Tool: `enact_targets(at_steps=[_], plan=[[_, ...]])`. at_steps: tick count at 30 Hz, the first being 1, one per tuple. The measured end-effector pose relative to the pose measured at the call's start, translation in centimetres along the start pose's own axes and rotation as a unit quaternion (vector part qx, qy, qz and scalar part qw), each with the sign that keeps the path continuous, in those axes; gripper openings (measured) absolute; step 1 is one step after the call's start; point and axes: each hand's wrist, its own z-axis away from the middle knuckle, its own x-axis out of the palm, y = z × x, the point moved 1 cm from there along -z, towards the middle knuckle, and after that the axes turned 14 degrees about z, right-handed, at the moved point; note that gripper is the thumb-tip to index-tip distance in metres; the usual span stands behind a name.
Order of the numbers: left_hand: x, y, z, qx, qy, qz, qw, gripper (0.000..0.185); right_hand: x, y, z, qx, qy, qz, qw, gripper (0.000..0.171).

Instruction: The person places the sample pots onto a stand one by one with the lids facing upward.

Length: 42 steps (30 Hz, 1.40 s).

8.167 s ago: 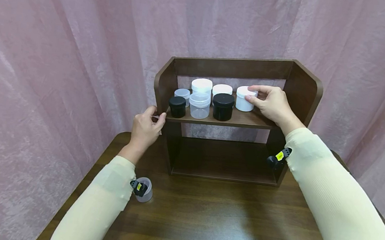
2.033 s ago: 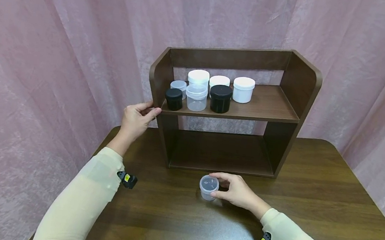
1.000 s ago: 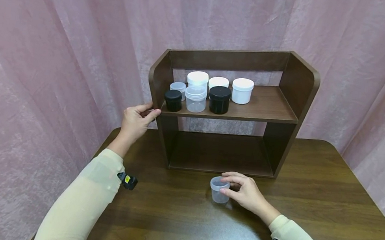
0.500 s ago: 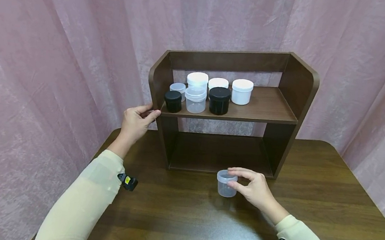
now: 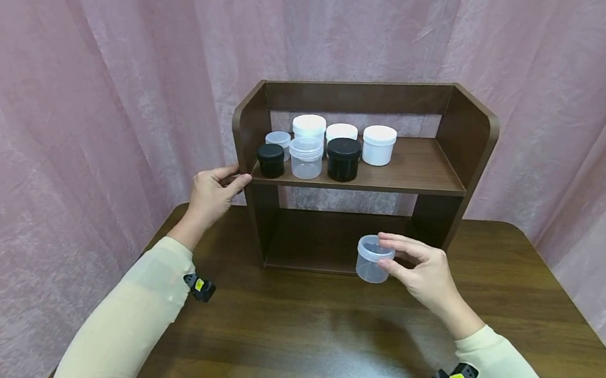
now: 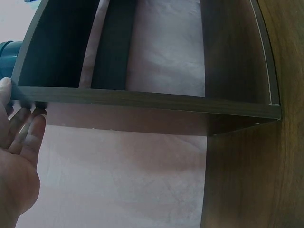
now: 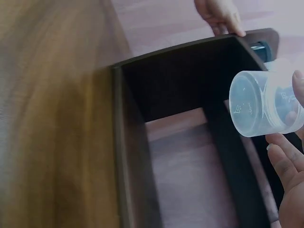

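A translucent plastic jar (image 5: 370,269) is held upright above the table in front of the shelf's lower compartment. My right hand (image 5: 423,274) grips it near the rim from the right, thumb in front and fingers behind. In the right wrist view the jar's base (image 7: 247,107) faces left. My left hand (image 5: 212,196) pinches the front edge of the left side panel of the brown wooden shelf (image 5: 361,98), level with its upper board. The left wrist view has its fingers (image 6: 34,135) along the panel's outer side.
On the upper board, several jars crowd the left and middle: a small black jar (image 5: 270,162), a larger black jar (image 5: 342,163), a clear jar (image 5: 305,165), a small clear jar (image 5: 278,138) and white jars, the rightmost white jar (image 5: 377,149) standing apart. Pink curtains (image 5: 126,69) hang behind.
My right hand let go of the rightmost white jar earlier, took the translucent jar from the table's left, and has lifted it up and rightward. My left hand stays at the shelf.
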Motion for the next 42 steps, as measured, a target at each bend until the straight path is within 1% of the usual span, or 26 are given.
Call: enact_targets(at_steps=[2, 6, 9, 14, 19, 23, 30, 37, 42], plan=[[0.0, 0.0, 0.0, 0.001, 0.001, -0.001, 1.0, 0.044, -0.5, -0.3, -0.5, -0.009, 0.005, 0.009, 1.0, 0.035], [0.0, 0.0, 0.0, 0.004, 0.001, -0.006, 1.0, 0.044, -1.6, -1.0, -1.6, -0.01, 0.01, 0.021, 1.0, 0.036], [0.1, 0.0, 0.0, 0.008, 0.002, -0.008, 0.9999, 0.043, -2.3, -1.6, -2.4, -0.007, 0.013, 0.02, 1.0, 0.036], [0.0, 0.0, 0.0, 0.012, 0.005, -0.014, 0.9998, 0.043, -3.5, -2.5, -4.2, -0.03, 0.035, 0.026, 0.999, 0.037], [0.0, 0.0, 0.1, 0.008, 0.003, -0.01, 0.9999, 0.043, -4.4, -2.9, -6.0, -0.047, 0.053, 0.022, 0.997, 0.038], [0.0, 0.0, 0.1, 0.005, 0.001, -0.004, 1.0, 0.043, -4.9, -2.8, -7.1, -0.041, 0.053, 0.021, 0.998, 0.038], [0.1, -0.2, 0.0, 0.009, 0.005, -0.007, 0.9999, 0.042, -5.2, -2.7, -9.1, -0.027, 0.05, 0.035, 0.998, 0.035], [0.1, -0.3, 0.1, 0.003, 0.003, -0.003, 1.0, 0.044, -5.3, -2.0, -10.7, -0.003, 0.047, 0.025, 0.999, 0.035], [0.1, -0.3, 0.1, 0.002, 0.002, -0.002, 1.0, 0.044, -5.3, -1.8, -11.6, 0.017, 0.044, 0.037, 0.998, 0.033]])
